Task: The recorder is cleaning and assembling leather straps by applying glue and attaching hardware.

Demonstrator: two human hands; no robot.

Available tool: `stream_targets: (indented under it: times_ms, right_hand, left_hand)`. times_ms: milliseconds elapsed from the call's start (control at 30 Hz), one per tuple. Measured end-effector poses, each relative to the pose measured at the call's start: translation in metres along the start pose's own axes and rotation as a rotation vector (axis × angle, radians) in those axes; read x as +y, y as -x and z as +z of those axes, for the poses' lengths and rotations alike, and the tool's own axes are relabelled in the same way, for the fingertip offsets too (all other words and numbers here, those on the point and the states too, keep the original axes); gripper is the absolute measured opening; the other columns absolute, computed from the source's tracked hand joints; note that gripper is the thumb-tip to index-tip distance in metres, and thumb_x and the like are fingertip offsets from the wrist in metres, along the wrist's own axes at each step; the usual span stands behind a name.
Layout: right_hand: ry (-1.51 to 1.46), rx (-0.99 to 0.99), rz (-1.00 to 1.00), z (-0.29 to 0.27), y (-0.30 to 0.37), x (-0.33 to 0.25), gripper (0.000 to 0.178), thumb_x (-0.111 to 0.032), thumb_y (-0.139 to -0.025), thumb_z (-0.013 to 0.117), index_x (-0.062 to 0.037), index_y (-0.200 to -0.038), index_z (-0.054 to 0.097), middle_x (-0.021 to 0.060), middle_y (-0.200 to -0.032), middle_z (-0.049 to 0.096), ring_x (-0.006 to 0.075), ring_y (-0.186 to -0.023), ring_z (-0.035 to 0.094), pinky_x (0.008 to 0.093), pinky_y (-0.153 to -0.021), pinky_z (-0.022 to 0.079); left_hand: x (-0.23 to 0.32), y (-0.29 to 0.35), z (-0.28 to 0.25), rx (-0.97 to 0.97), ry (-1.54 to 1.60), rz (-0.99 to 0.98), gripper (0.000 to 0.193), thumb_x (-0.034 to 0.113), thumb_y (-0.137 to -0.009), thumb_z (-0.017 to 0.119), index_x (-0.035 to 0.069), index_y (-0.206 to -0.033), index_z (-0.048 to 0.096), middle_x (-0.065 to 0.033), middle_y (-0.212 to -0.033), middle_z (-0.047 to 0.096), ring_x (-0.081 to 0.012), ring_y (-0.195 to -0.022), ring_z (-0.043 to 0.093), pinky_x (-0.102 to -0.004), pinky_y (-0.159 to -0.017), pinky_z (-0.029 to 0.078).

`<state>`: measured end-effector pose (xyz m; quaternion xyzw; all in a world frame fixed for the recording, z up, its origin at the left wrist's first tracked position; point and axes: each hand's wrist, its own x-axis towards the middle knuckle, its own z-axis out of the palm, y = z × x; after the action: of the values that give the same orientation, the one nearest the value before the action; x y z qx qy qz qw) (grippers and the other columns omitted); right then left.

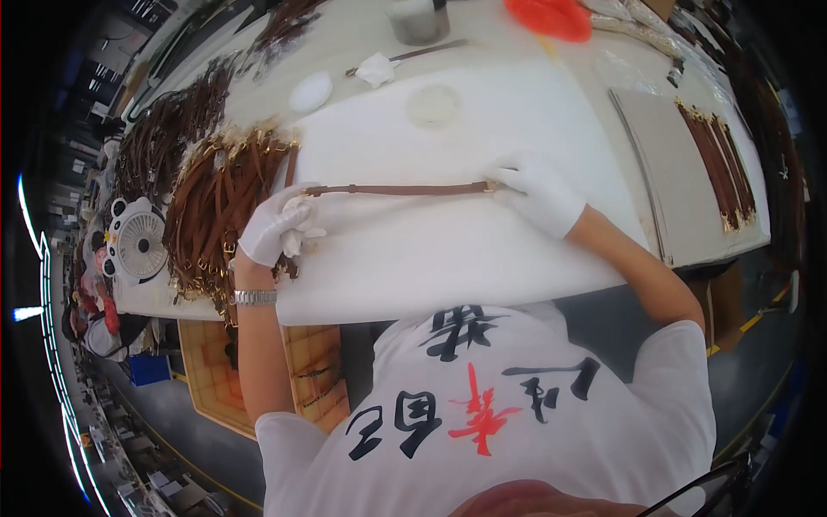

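A narrow brown leather strap (405, 189) with gold-coloured metal ends is stretched level above the white tabletop. My gloved left hand (269, 231) is closed on its left end and also has a crumpled white cloth (300, 238) in the palm. At the other end, the gloved fingers of my right hand (544, 196) pinch the strap by its metal fitting. Close beside my left hand lies a thick heap of similar brown straps (220, 194) with gold buckles, partly covered by that hand.
Farther left are darker straps (168, 129) and a white fan (138, 246). A white round pad (311, 91), a wad of white cloth (376, 70) and a grey pot (418, 21) stand at the back. Several straps (715, 164) lie on a grey board (659, 172) at right. Below the table's edge sits a yellow crate (211, 370).
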<state>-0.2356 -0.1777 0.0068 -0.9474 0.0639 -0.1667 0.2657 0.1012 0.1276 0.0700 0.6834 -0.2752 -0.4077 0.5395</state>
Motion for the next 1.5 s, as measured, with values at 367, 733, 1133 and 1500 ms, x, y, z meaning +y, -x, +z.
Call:
stream_targets:
  times_ms: [367,733,1133,1500]
  right_hand:
    - [-0.036,0.163,-0.014,0.004,0.013,0.005,0.036,-0.011,-0.084,0.082,-0.0021,-0.119,0.078,0.0198,-0.111,0.075,0.0399,-0.097,0.069,0.0469,-0.088,0.056]
    - [0.375,0.084,-0.047,0.007,0.019,-0.005,0.016,-0.012,-0.087,0.072,-0.0059,-0.101,0.075,0.0147,-0.094,0.073,0.0361,-0.088,0.069,0.0481,-0.076,0.054]
    - [0.415,-0.054,-0.007,-0.002,0.015,-0.006,0.019,-0.010,-0.084,0.069,-0.0070,-0.102,0.076,0.0142,-0.099,0.074,0.0344,-0.087,0.070,0.0462,-0.078,0.055]
    - [0.091,0.183,0.054,-0.032,-0.056,0.018,0.082,-0.043,-0.085,0.087,-0.0041,-0.150,0.057,0.0228,-0.145,0.064,0.0412,-0.131,0.062,0.0468,-0.111,0.050]
  left_hand:
    - [0.028,-0.031,0.132,-0.008,-0.645,0.365,0.024,0.001,-0.094,0.075,0.006,-0.117,0.075,-0.0071,-0.102,0.075,-0.0157,-0.093,0.076,-0.0294,-0.077,0.062]
    - [-0.025,-0.060,0.197,-0.213,-1.065,0.738,0.009,0.008,-0.094,0.068,0.004,-0.098,0.074,-0.0194,-0.098,0.070,-0.0400,-0.094,0.068,-0.0500,-0.083,0.055]
    - [-0.015,-0.075,0.192,-0.125,-1.022,0.599,0.009,0.010,-0.094,0.067,0.003,-0.092,0.072,-0.0199,-0.093,0.070,-0.0387,-0.091,0.070,-0.0468,-0.084,0.056]
    - [0.057,-0.172,0.146,-0.001,-0.885,0.382,0.015,0.012,-0.097,0.070,0.004,-0.108,0.075,-0.0117,-0.087,0.076,-0.0186,-0.077,0.076,-0.0319,-0.065,0.059]
